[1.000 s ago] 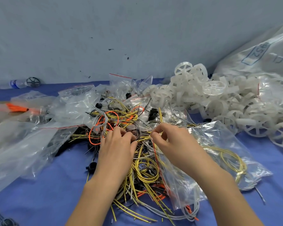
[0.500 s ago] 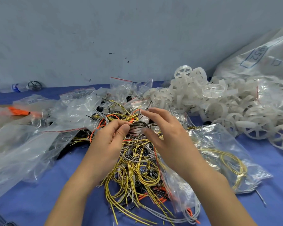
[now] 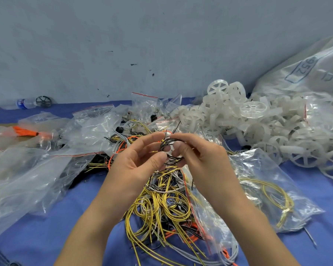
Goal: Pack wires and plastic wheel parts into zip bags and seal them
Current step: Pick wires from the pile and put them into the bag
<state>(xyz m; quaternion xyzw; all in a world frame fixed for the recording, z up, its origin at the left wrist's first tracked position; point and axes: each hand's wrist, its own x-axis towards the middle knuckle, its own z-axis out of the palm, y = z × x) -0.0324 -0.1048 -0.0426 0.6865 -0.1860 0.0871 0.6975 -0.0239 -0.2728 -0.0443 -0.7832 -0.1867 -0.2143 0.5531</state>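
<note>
Both hands are raised above a tangled pile of yellow, grey and orange wires (image 3: pixel 161 204) on the blue table (image 3: pixel 46 237). Between them hangs a small coil of black wire (image 3: pixel 170 148). My left hand (image 3: pixel 136 166) pinches the coil's left side with thumb and fingers. My right hand (image 3: pixel 202 160) holds its right side with curled fingers. A zip bag (image 3: pixel 258 189) holding a tied yellow wire bundle lies under my right forearm. White plastic wheel parts (image 3: pixel 258 123) are heaped at the right.
Several clear zip bags (image 3: pixel 46 160) with red seal strips cover the left and back of the table. An orange wire bundle (image 3: pixel 25 132) sits in one at far left. A large printed sack (image 3: pixel 306 73) leans on the grey wall. A bottle (image 3: pixel 24 103) lies far back left.
Both hands have lifted off the wire pile, bringing a black wire coil up between them. A second ago they were down in the pile picking at wires.
</note>
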